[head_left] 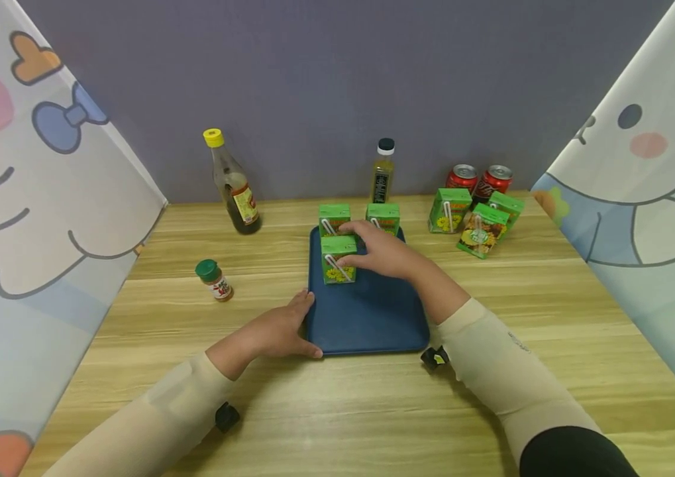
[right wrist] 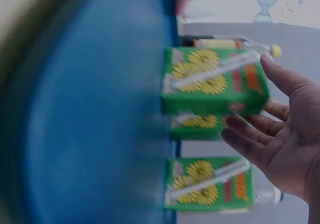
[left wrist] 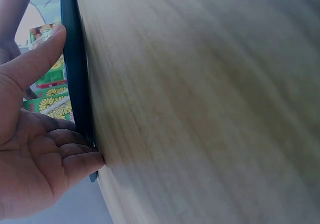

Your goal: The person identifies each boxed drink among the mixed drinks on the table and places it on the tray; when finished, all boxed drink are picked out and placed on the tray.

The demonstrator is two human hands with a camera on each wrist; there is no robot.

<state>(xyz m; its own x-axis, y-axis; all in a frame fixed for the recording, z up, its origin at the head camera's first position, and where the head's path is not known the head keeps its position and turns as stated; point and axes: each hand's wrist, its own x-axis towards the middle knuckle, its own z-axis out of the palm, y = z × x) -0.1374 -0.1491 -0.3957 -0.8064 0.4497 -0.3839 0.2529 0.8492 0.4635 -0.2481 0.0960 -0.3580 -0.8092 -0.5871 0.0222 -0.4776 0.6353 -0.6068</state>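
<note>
A dark blue tray (head_left: pixel 367 324) lies on the wooden table. My left hand (head_left: pixel 283 328) rests at its near left corner, thumb on the front edge and fingers along the left rim. Three green juice boxes with yellow flowers and white straws stand on the tray's far part. My right hand (head_left: pixel 381 252) is around the top of the front juice box (head_left: pixel 338 270), fingers loosely spread. Its thumb is close to the box's upper front edge, and the index fingertip is partly hidden behind the box in the right wrist view. Behind stand the left rear box (head_left: pixel 334 213) and right rear box (head_left: pixel 383 212).
Several juice boxes (head_left: pixel 448 213) and two red cans (head_left: pixel 498 176) stand at the right back. A small bottle (head_left: pixel 382 173) is behind the tray. At left stand a yellow-capped sauce bottle (head_left: pixel 240 199) and a green-lidded spice jar (head_left: pixel 216 285). A grey partition (head_left: pixel 313 86) closes the back.
</note>
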